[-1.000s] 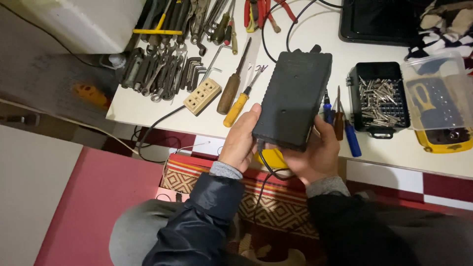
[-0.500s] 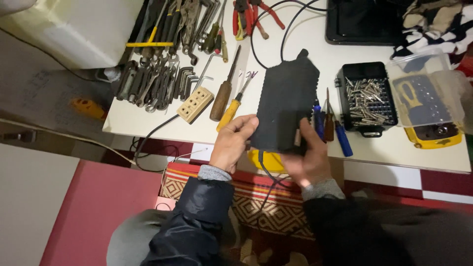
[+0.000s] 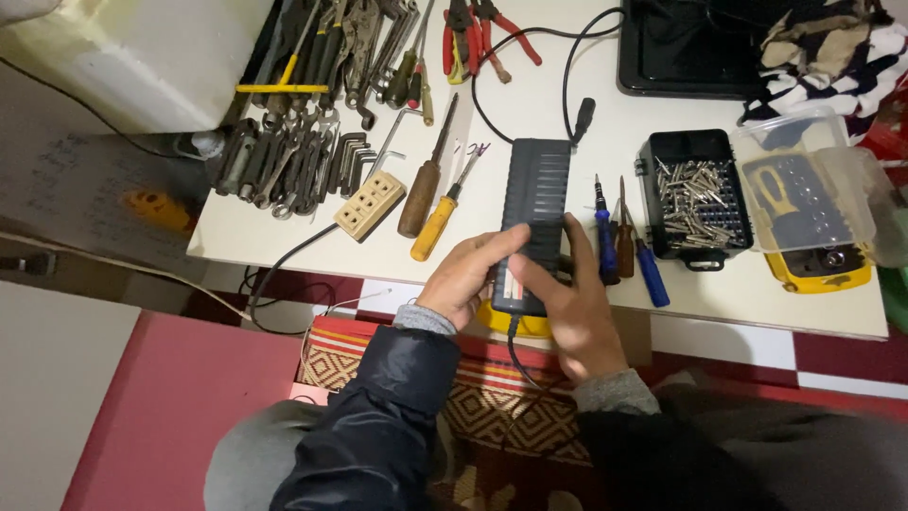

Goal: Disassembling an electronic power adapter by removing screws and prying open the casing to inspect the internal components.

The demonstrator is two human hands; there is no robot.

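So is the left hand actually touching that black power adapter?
Touching. The head view shows the left hand with its fingers wrapped onto the near end of the black power adapter, no gap visible.

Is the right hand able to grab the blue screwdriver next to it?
Probably yes. The right hand rests on the black power adapter, and the blue screwdriver lies just beside it on the white table, nothing between them.

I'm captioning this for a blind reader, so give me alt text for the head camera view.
Two bare hands, left hand and right hand, grip the near end of a black ribbed power adapter on a white table. Screwdrivers, wrenches and a black tray of screwdriver bits lie around it.
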